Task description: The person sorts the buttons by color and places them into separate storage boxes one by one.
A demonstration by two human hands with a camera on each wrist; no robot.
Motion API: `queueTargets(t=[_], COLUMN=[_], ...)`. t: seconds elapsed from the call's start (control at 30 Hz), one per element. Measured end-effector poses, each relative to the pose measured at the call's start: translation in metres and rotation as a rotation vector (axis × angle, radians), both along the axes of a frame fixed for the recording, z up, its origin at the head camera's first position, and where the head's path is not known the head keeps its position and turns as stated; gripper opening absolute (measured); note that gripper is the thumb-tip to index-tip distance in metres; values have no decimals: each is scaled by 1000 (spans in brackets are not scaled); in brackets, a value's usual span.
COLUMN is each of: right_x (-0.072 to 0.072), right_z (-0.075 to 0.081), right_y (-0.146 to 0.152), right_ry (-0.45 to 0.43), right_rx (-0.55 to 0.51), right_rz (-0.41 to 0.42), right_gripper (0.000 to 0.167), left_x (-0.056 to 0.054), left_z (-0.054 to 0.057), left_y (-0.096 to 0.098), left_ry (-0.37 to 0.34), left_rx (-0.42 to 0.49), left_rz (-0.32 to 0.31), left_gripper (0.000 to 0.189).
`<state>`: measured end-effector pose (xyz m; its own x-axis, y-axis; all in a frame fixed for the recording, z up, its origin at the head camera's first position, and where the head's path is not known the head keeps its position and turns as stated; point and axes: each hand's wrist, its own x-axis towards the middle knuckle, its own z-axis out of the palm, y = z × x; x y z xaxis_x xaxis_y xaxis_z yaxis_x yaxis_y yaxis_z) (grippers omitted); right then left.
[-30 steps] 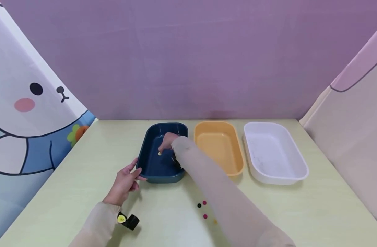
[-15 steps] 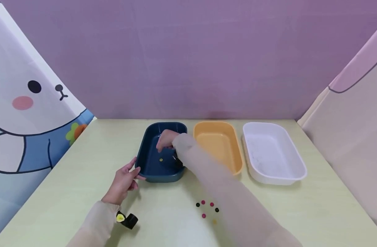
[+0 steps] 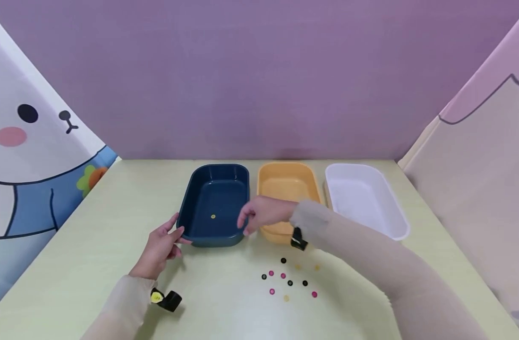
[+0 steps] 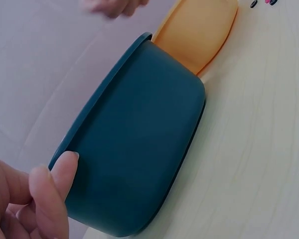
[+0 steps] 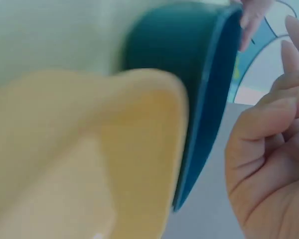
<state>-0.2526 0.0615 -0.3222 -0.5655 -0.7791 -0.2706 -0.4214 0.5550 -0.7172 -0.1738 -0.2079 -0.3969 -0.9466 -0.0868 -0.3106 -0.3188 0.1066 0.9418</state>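
Note:
In the head view, my left hand (image 3: 159, 248) holds the near left corner of the dark blue tray (image 3: 218, 240). Its thumb lies at the rim, and the left wrist view shows fingertips against the tray's wall (image 4: 134, 134). A small round yellow piece, like a button or bead (image 3: 213, 216), lies on the tray's floor. My right hand (image 3: 263, 213) hovers between the blue tray and the orange tray (image 3: 286, 186), fingers loosely bent with nothing between them. Several similar small discs in black (image 3: 283, 260), pink (image 3: 272, 292) and pale yellow (image 3: 286, 298) are scattered on the table in front.
To the right of the orange tray stands a white tray (image 3: 365, 198), partly behind the right sleeve (image 3: 370, 252). A purple cloth (image 3: 259, 80) rises behind the table (image 3: 114, 208). Small black cameras (image 3: 171, 301) sit on the wrists.
The yellow piece has left my right fingers and lies in the blue tray. My right hand has moved out of that tray to the right, uncovering more discs. The left hand keeps its hold.

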Motion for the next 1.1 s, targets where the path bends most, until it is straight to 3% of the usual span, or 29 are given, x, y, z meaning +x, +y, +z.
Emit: queueTargets(t=[0.37, 1.1], right_x=[20, 45], right_z=[-7, -31], right_y=[71, 143], right_ry=[-14, -43], right_rx=[-33, -46], right_rz=[-63, -160], right_gripper=[13, 18], left_x=[-8, 0], left_z=[4, 1], left_y=[-3, -2], left_ry=[-22, -33], left_rx=[-5, -2], left_rz=[-26, -13], left_gripper=[59, 59])
